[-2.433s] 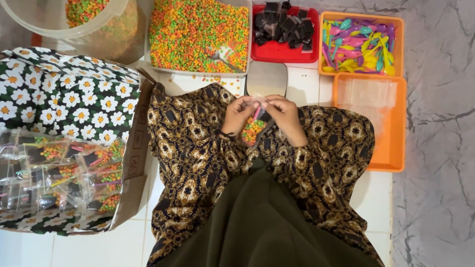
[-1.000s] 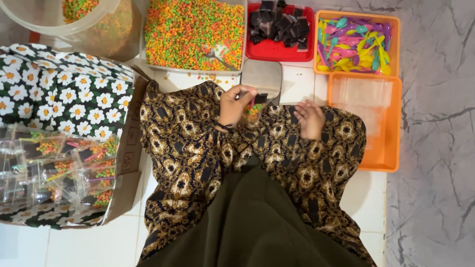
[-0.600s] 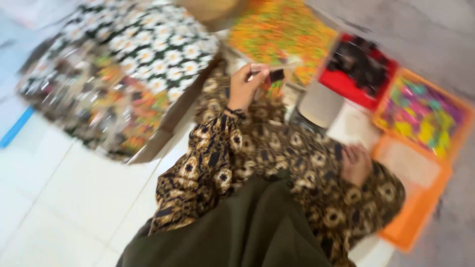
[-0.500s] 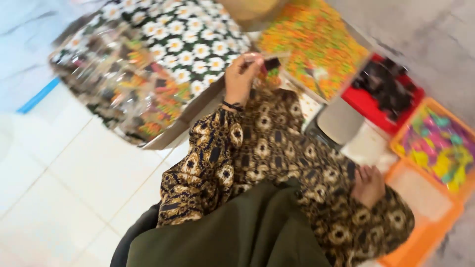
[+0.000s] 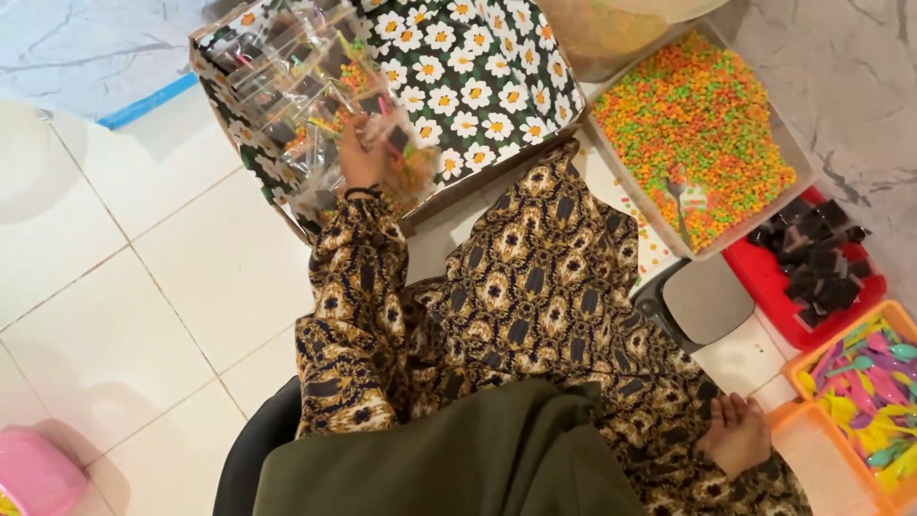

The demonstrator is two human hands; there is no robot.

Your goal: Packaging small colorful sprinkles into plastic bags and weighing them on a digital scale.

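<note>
My left hand reaches into a cardboard box covered in daisy-print cloth. Its fingers pinch a small clear packet holding coloured pellets and a dark piece. The packet hangs just above a heap of similar filled packets in the box's left half. My right hand rests palm up on my patterned lap, fingers loosely apart and empty, beside an orange tray.
A white tray of orange, green and yellow pellets with a scoop lies ahead on the right. Nearby are a red tray of dark pieces, an orange tray of coloured plastic spoons, a grey flat scale and a pink object.
Both hands held the packet at my lap; then my left hand carried it left to the box. My right hand dropped onto my lap. The view swung left.
</note>
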